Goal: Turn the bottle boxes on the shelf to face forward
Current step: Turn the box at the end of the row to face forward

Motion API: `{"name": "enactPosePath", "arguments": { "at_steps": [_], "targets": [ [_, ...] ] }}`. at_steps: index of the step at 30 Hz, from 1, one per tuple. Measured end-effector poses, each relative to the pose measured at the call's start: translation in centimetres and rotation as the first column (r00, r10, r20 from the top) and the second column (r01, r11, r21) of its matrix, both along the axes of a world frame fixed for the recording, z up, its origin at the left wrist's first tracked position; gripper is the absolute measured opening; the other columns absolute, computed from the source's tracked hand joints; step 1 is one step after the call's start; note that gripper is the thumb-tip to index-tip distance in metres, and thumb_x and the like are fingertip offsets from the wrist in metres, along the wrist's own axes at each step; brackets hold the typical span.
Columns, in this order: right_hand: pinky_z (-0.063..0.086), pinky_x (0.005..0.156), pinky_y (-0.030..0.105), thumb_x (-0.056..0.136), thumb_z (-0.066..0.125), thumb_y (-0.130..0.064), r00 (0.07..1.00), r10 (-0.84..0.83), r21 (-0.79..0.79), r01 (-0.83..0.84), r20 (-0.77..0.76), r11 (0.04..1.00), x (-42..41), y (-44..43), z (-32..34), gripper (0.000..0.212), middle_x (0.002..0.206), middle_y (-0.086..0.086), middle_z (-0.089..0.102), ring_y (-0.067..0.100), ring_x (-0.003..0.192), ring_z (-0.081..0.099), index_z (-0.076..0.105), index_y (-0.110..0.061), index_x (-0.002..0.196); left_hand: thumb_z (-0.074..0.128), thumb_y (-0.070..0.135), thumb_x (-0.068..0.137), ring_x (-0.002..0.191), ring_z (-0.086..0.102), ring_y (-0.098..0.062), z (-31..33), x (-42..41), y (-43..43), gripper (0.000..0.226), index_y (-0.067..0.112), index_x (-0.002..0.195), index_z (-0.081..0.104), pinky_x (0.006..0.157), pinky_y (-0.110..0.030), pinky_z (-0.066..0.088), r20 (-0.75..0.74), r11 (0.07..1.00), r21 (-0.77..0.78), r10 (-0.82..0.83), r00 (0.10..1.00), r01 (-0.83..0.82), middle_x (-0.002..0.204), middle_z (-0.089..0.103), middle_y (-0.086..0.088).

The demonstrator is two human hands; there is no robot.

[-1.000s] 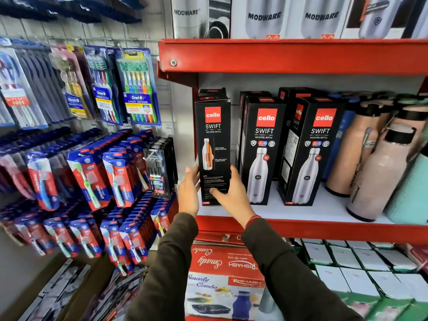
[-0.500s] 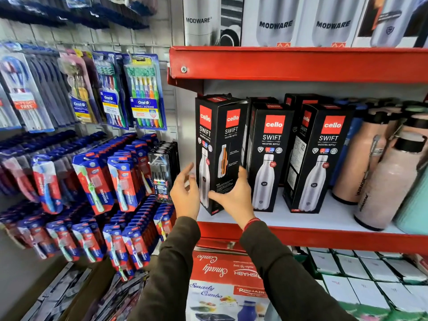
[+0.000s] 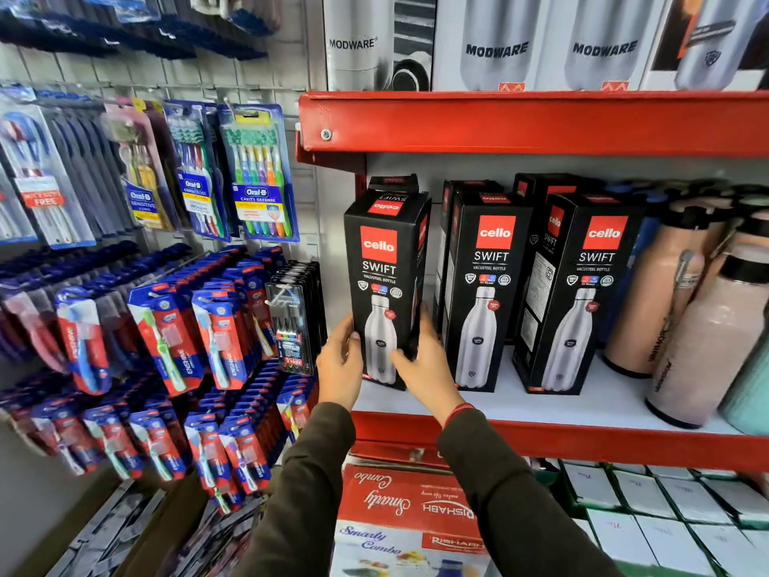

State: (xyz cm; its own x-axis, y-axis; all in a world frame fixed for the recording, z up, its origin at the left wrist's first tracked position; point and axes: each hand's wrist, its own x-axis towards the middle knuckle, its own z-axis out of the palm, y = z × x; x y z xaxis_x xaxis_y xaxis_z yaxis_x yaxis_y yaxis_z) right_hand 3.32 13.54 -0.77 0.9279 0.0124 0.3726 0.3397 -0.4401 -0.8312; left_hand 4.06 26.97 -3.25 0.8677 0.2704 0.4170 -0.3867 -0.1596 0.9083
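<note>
Lower corners of the leftmost bottle box (image 3: pixel 385 285) hidden behind both hands; Modware cartons (image 3: pixel 541 43) cropped above — teal bottle (image 3: pixel 749 389) cropped right.

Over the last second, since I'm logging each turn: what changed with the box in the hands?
The leftmost cello box was rotated from its narrow side panel to its front, bottle picture now forward. The left hand and right hand kept hold throughout. The two neighbouring cello boxes and the loose bottles stayed put.

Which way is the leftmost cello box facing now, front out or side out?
Front out. The leftmost cello box shows its logo and large bottle picture, held by the left hand and right hand.
</note>
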Motion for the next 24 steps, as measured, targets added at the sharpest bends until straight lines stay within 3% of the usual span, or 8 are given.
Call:
{"name": "enactPosePath", "arguments": {
  "at_steps": [2, 5, 8, 12, 17, 19, 22, 24],
  "targets": [
    [0.041, 0.112, 0.034, 0.088, 0.053, -0.005, 1.000, -0.008, 0.001, 0.008, -0.010, 1.000, 0.2, 0.0, 0.0, 0.083, 0.152, 0.008, 0.042, 0.024, 0.136, 0.047, 0.009, -0.022, 0.155, 0.044, 0.008, 0.102, 0.121, 0.058, -0.007, 0.1, 0.3, 0.0, 0.039, 0.018, 0.138, 0.056, 0.102, -0.016, 0.043, 0.012, 0.999, 0.046, 0.002, 1.000, -0.003, 0.130, 0.064, 0.005],
    [0.031, 0.108, 0.020, 0.090, 0.047, 0.003, 1.000, -0.001, -0.012, 0.001, -0.016, 1.000, 0.5, -0.2, 0.1, 0.076, 0.153, 0.006, 0.042, 0.019, 0.139, 0.042, 0.013, -0.020, 0.155, 0.045, 0.008, 0.101, 0.119, 0.059, -0.008, 0.3, 0.4, -0.2, 0.040, 0.017, 0.138, 0.056, 0.097, -0.006, 0.042, -0.011, 0.998, 0.057, 0.020, 1.000, -0.020, 0.129, 0.065, 0.002],
    [0.031, 0.106, 0.019, 0.092, 0.046, 0.002, 1.000, -0.022, -0.023, 0.022, -0.011, 0.999, 0.8, -0.1, -0.3, 0.072, 0.150, 0.007, 0.046, 0.021, 0.137, 0.045, 0.017, -0.020, 0.154, 0.047, 0.009, 0.101, 0.122, 0.059, -0.010, 0.3, 0.4, -0.4, 0.041, 0.018, 0.140, 0.055, 0.102, -0.015, 0.044, -0.018, 0.998, 0.055, 0.007, 1.000, -0.006, 0.134, 0.064, 0.000],
    [0.033, 0.101, 0.016, 0.093, 0.048, 0.002, 0.998, -0.064, -0.012, 0.064, 0.015, 0.998, 0.7, -0.1, -0.4, 0.066, 0.141, 0.010, 0.055, 0.023, 0.130, 0.052, 0.027, -0.018, 0.152, 0.050, 0.009, 0.100, 0.117, 0.059, -0.006, 0.3, 0.4, -0.6, 0.042, 0.016, 0.141, 0.053, 0.090, 0.003, 0.041, -0.042, 1.000, 0.025, 0.005, 0.999, -0.004, 0.135, 0.063, -0.001],
    [0.032, 0.099, 0.011, 0.094, 0.050, 0.000, 0.994, -0.109, 0.028, 0.108, 0.020, 0.994, 0.5, -0.2, -0.7, 0.059, 0.137, 0.011, 0.059, 0.022, 0.128, 0.055, 0.036, -0.019, 0.149, 0.053, 0.010, 0.099, 0.106, 0.060, 0.001, 0.6, -0.1, -0.8, 0.040, 0.016, 0.139, 0.054, 0.084, 0.003, 0.043, -0.064, 1.000, -0.001, 0.014, 0.998, -0.014, 0.131, 0.062, 0.002],
    [0.033, 0.099, 0.012, 0.095, 0.051, -0.001, 0.992, -0.125, 0.039, 0.124, 0.019, 0.991, 0.4, -0.2, -0.8, 0.057, 0.135, 0.011, 0.061, 0.023, 0.127, 0.056, 0.038, -0.019, 0.148, 0.054, 0.011, 0.099, 0.104, 0.058, 0.009, 0.7, -0.1, -0.9, 0.040, 0.018, 0.139, 0.054, 0.087, -0.001, 0.045, -0.071, 1.000, 0.000, 0.020, 0.997, -0.020, 0.129, 0.062, 0.004],
    [0.035, 0.100, 0.016, 0.096, 0.051, -0.005, 0.992, -0.126, 0.048, 0.125, 0.016, 0.991, 0.4, -0.2, -1.1, 0.054, 0.135, 0.011, 0.061, 0.023, 0.127, 0.056, 0.039, -0.018, 0.147, 0.054, 0.013, 0.099, 0.115, 0.062, -0.007, 0.7, -0.2, -1.0, 0.040, 0.020, 0.138, 0.055, 0.102, -0.023, 0.048, -0.077, 1.000, -0.017, 0.004, 0.997, -0.006, 0.135, 0.063, 0.000],
    [0.036, 0.102, 0.019, 0.098, 0.050, -0.010, 0.995, -0.101, 0.075, 0.100, 0.005, 0.992, 0.3, -0.2, -1.1, 0.052, 0.137, 0.010, 0.059, 0.022, 0.128, 0.055, 0.038, -0.018, 0.147, 0.053, 0.018, 0.100, 0.121, 0.061, -0.013, 1.0, -0.4, -1.0, 0.038, 0.021, 0.139, 0.055, 0.103, -0.025, 0.047, -0.085, 1.000, -0.026, -0.013, 0.996, 0.011, 0.137, 0.063, -0.002]
  ]
}}
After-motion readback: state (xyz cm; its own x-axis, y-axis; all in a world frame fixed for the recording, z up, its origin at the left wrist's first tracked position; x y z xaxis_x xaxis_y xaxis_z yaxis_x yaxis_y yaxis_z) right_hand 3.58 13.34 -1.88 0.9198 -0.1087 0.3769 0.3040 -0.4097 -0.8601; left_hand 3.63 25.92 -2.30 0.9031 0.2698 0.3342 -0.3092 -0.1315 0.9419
